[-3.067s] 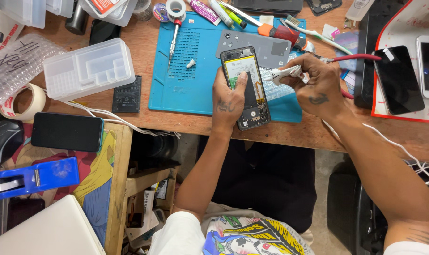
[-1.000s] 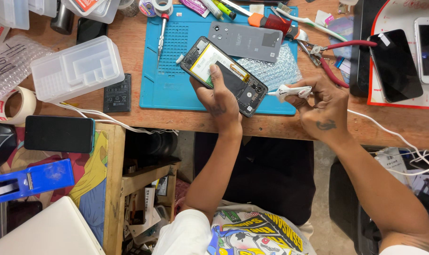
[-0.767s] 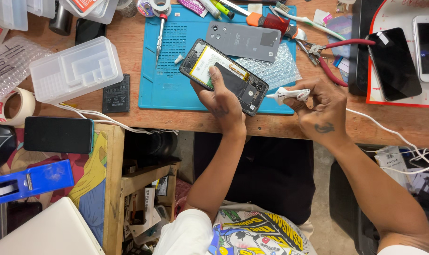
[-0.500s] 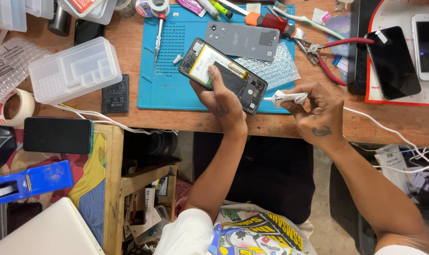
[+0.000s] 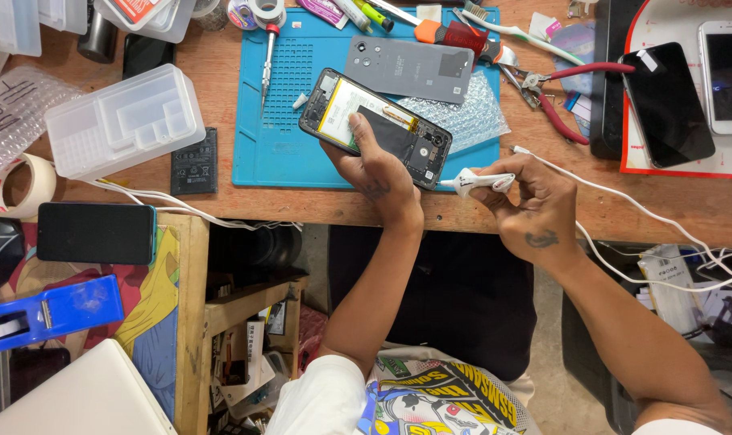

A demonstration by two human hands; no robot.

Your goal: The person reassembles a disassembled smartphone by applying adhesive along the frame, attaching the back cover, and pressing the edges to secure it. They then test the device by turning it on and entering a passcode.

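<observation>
From the head camera, the left hand [image 5: 375,165] gripped an opened phone [image 5: 374,127] (back cover off, battery showing), holding it tilted over the blue mat [image 5: 277,121] on the wooden worktop [image 5: 543,193]. The right hand [image 5: 535,201] pinched a white cable plug [image 5: 479,180] just beside the phone's lower end. A grey back cover [image 5: 408,68] lay on the mat nearby.

We see a worn wooden workbench [image 5: 180,181] across the upper frame; at lower left a painted wooden shelf unit [image 5: 192,322] — grey floor [image 5: 547,338] lower right.
</observation>
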